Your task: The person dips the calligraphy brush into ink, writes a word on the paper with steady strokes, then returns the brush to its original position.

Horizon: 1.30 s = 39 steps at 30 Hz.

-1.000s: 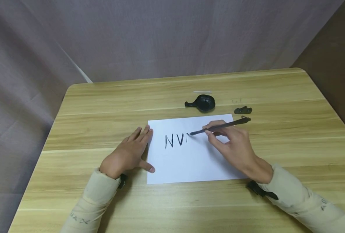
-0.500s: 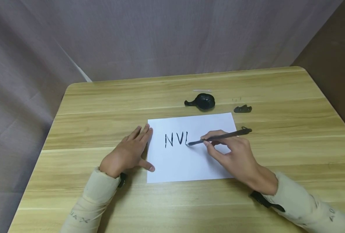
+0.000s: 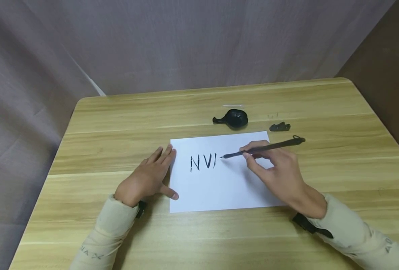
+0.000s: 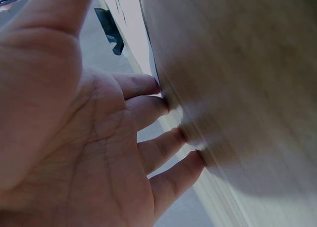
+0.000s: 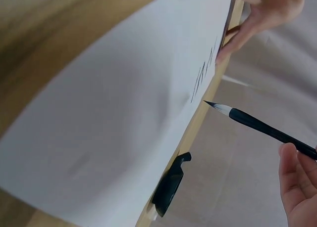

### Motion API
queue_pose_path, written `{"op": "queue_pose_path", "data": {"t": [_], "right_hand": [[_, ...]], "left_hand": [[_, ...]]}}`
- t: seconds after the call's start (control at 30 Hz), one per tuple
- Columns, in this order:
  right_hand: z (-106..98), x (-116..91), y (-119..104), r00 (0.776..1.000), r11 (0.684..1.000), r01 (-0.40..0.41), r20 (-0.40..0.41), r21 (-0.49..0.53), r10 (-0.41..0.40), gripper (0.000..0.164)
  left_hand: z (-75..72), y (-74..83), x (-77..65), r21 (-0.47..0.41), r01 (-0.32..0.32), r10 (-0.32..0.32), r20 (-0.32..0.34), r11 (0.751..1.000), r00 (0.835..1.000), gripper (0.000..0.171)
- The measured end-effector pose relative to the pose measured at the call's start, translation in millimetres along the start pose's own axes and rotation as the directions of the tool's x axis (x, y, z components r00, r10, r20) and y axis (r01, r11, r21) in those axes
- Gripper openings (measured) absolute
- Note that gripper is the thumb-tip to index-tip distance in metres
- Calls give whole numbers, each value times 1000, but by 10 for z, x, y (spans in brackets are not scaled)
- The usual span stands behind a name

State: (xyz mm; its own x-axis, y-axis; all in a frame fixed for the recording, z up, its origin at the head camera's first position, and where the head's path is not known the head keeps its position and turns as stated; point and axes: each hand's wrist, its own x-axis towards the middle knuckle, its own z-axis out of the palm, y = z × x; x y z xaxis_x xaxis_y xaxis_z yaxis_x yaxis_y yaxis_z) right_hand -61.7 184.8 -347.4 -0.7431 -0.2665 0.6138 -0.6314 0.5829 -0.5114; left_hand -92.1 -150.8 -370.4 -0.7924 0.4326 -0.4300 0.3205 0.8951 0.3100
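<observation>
A white sheet of paper (image 3: 202, 193) bears the black strokes "NVI" (image 3: 203, 162). My right hand (image 3: 281, 170) pinches a dark calligraphy brush (image 3: 270, 147) between thumb and fingers, handle sloping up to the right. In the right wrist view, the brush (image 5: 265, 128) has a pale bristle head with a dark point, which appears raised off the sheet. Along the paper's left edge, my left hand (image 3: 147, 178) lies with fingers spread; some fingertips and the thumb touch the sheet. The left wrist view shows the palm of the left hand (image 4: 94, 133) and its fingertips pressing down.
Behind the paper stands a black gourd-shaped dish (image 3: 236, 118), with a thin clear strip (image 3: 233, 106) beyond it. A small dark brush rest (image 3: 280, 126) with a wavy top lies to the right. The wooden table (image 3: 118, 116) ends at a grey curtain (image 3: 199, 41).
The brush first drew the third letter's upright stroke downward. Then my right hand moved it up and to the right, off that stroke. The left hand stayed in place.
</observation>
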Motion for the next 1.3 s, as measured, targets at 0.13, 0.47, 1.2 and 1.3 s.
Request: {"op": "queue_pose_path", "data": {"t": [0.13, 0.47, 1.2, 1.3], "right_hand": [[-4, 15, 56, 1000, 1000, -11, -6, 21, 11, 23], [-4, 47, 131, 1000, 1000, -11, -21, 28, 12, 22], [61, 88, 202, 997, 990, -61, -39, 127, 66, 22], [73, 99, 209, 996, 990, -76, -42, 122, 81, 22]], "left_hand": [[0, 0, -10, -3, -4, 4, -6, 1000, 1000, 136], [17, -17, -22, -1, -6, 6, -4, 1000, 1000, 136], [30, -47, -16, 12, 8, -8, -7, 1000, 1000, 139], [31, -48, -9, 13, 4, -4, -12, 1000, 1000, 139]]}}
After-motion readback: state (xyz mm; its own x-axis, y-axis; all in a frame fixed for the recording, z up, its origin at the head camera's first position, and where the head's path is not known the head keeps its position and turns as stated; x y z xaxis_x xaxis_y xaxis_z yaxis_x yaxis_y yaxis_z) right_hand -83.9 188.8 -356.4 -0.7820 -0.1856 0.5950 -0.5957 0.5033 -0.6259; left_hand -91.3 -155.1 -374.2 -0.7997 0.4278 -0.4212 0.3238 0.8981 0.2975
